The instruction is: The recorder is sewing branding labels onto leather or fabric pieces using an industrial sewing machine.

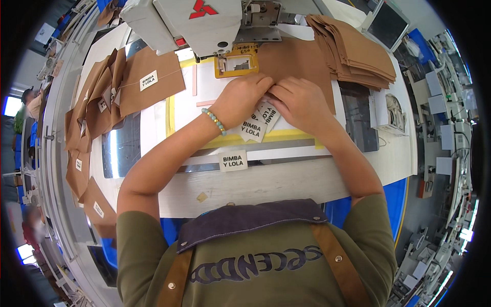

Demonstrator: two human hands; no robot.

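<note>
My left hand [242,100], with a beaded bracelet at the wrist, and my right hand [303,105] meet over the work table. Their fingertips are pinched together, and anything between them is hidden. Just below the fingers lie several loose white fabric labels [252,128] with dark print, overlapping one another. Another white label [233,160] rests apart, close to the table's front edge. Immediately beyond my left hand sits a yellow frame clamp [220,69] under the sewing machine head [184,25]. A flat brown fabric panel [296,64] extends behind my right hand.
A thick stack of brown panels [353,51] occupies the far right. On the left, brown pieces with labels attached [153,89] drape over the table edge, linked by thread. A white box [391,115] stands at the right edge, a screen [387,25] behind it.
</note>
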